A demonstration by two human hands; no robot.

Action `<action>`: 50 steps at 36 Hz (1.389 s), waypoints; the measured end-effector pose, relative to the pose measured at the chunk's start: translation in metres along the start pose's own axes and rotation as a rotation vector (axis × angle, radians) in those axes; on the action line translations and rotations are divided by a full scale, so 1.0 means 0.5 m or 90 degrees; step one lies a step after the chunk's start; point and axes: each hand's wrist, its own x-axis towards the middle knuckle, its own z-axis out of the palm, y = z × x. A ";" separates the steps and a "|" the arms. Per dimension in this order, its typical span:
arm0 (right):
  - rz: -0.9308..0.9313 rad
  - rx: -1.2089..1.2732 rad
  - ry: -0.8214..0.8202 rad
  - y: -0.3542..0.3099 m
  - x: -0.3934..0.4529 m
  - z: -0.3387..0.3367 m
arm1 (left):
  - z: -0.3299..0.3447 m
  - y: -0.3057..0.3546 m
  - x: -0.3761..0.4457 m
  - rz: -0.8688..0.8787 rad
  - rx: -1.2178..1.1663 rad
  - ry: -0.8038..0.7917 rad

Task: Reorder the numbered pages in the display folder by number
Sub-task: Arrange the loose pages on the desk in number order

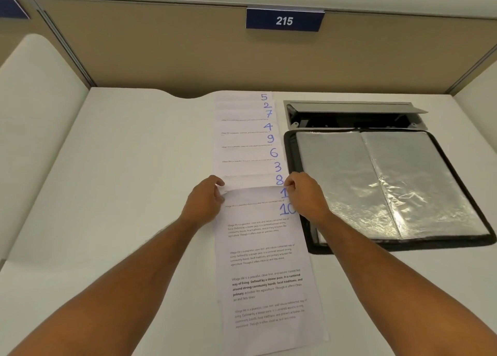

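Pages [258, 183] fanned in a column on the white desk [121, 180], both hands at the near end.
Head view: long axis of the column runs away from the person, number corners to the right; visible order far to near 5, 2, 7, 4, 9, 6, 3, 8, 1, 10. Left hand [205, 202] pinches the left edge of page 1 [252, 195], right hand [304, 197] pinches its right edge by the number, top edge lifted slightly. Page 10 [269, 275] lies under it, nearest, between the forearms. Both arms reach forward, wrists converging. Display folder [387, 186] lies open and flat just right of the column, beside the right hand, clear sleeves up. Cable hatch [355, 115] behind the folder, sign 215 [284, 20] on the partition.
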 end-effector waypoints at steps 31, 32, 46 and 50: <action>0.040 0.259 0.134 -0.054 -0.063 -0.075 | -0.038 0.012 -0.030 -0.037 -0.070 -0.103; 0.038 0.270 0.152 -0.055 -0.062 -0.077 | -0.038 0.013 -0.031 -0.035 -0.073 -0.105; 0.049 0.305 0.114 -0.061 -0.064 -0.081 | -0.040 0.012 -0.027 -0.050 -0.105 -0.111; 0.075 0.333 0.121 -0.061 -0.061 -0.087 | -0.041 0.010 -0.032 -0.059 -0.130 -0.100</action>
